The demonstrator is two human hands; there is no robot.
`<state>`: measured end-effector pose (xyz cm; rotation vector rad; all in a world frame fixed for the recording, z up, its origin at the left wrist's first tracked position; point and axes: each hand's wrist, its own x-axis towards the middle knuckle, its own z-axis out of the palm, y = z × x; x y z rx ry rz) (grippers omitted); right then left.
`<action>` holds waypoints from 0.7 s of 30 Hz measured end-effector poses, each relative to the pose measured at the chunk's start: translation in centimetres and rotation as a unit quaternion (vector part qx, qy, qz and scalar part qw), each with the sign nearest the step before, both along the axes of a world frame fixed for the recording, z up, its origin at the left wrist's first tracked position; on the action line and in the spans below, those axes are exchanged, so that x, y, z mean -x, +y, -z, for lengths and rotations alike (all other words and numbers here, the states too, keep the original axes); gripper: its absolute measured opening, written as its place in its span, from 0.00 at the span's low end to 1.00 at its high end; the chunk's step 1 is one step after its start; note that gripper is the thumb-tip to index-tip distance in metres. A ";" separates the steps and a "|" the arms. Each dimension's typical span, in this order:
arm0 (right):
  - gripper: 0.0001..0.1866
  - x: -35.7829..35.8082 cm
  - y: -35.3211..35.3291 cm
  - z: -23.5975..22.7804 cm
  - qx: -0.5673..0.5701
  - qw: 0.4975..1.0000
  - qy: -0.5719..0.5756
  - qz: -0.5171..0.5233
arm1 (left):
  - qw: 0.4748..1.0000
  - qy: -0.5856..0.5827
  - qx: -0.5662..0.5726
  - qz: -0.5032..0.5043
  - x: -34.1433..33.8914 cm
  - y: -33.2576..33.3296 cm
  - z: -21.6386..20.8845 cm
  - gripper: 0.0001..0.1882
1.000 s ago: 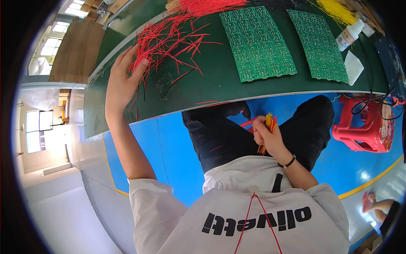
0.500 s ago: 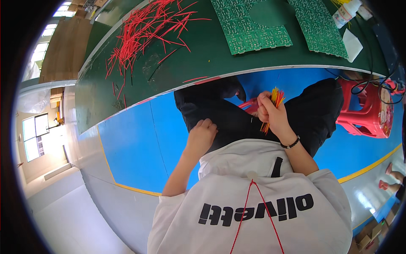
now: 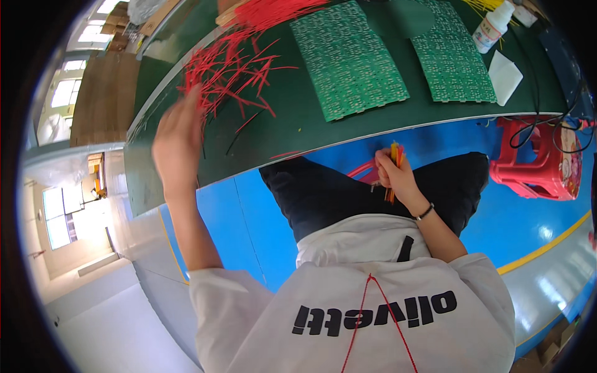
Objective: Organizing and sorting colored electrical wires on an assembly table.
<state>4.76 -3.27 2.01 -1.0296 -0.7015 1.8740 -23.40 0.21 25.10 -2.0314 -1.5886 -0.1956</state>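
Note:
My left hand (image 3: 178, 140) reaches over the left part of the green table, at the near side of a loose pile of red wires (image 3: 224, 71). It is smeared by motion, so its fingers cannot be read. Above my lap, my right hand (image 3: 395, 174) is closed round a bundle of yellow and red wires (image 3: 394, 151), whose ends stick out above and below the fist. On the table beyond lie two green circuit board panels, one in the middle (image 3: 351, 68) and one to the right (image 3: 452, 62).
The green tabletop (image 3: 261, 133) ends in a pale edge before my knees. At the right are a white bottle (image 3: 493, 28), a white paper piece (image 3: 505, 78) and black cables (image 3: 535, 81). A red plastic stool (image 3: 535, 161) stands right of my leg. More red wires (image 3: 277, 12) lie farther back.
My left hand has left my thigh and swung up and left to the red wires. My right hand still grips its bundle near my lap. The view has tilted to show more table.

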 end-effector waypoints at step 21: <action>0.15 -21.4 -1.7 14.2 0.025 0.861 -0.498 0.099 | 0.751 -0.233 0.600 0.148 -14.4 1.0 47.8 0.06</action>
